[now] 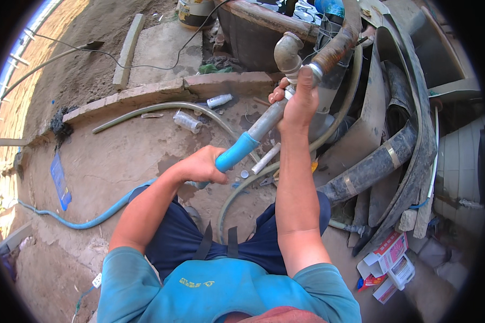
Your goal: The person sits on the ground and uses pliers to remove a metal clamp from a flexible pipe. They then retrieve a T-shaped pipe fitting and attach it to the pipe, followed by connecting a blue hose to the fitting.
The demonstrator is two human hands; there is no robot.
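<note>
My left hand [203, 164] is closed round a blue hose [238, 152] in front of my knees. That hose's end sits over the lower end of a grey pipe [266, 120], which slants up to the right. Higher on the same pipe, my right hand [299, 102] grips it with the thumb pointing up, just below a joint. A worn metal elbow fitting [289, 54] rises beside the right fingers. From the joint a rusty brown, ribbed hose [337, 48] runs up and away. My palms hide part of the pipe and hose.
A pale hose [145, 111] curves across the ground past plastic bottles [187, 121]. A low brick edge [129, 98] crosses behind, near a large tub [253, 35]. On the right stand bent sheets [355, 116], a thick black hose [372, 169] and torn cartons [388, 261]. Pliers [267, 181] lie between my knees.
</note>
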